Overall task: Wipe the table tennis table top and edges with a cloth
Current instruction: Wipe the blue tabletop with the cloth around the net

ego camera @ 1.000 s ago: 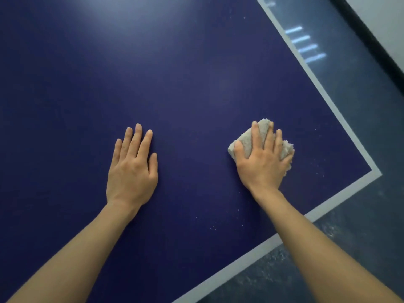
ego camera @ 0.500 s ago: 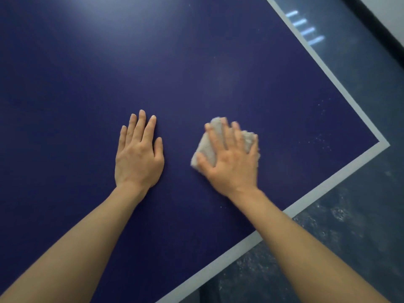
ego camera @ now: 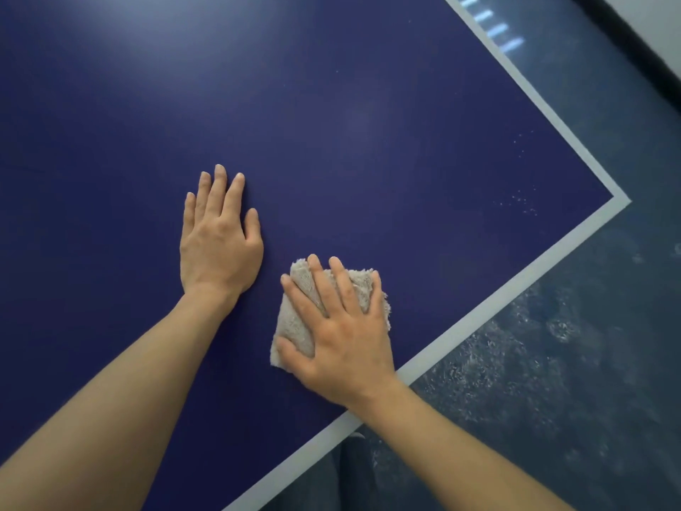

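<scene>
A folded beige terry cloth (ego camera: 294, 328) lies flat on the dark blue tabletop (ego camera: 331, 123), in the lower middle of the frame, a little inside the white border line (ego camera: 490, 300) that runs along the near edge. The right hand (ego camera: 341, 331) presses down on it with straight, spread fingers laid across its top, the thumb lying along the cloth's left side, the palm covering its lower right part; nothing is curled round the fabric. Just to the upper left of the cloth, close to it but apart, the left hand (ego camera: 219, 236) rests palm down on the bare blue surface, its fingers straight and held together, pointing toward the top of the frame. Both bare forearms reach in from the bottom of the frame. The white border turns a corner (ego camera: 621, 202) at the right of the frame, and small pale specks (ego camera: 523, 206) dot the blue surface just inside that corner. Beyond the edge, in the lower right, lies a mottled dark grey floor (ego camera: 552, 381); in the upper right, light streaks (ego camera: 495, 29) reflect off it. A bit of grey garment (ego camera: 353, 470) shows below the edge, between the forearms.
</scene>
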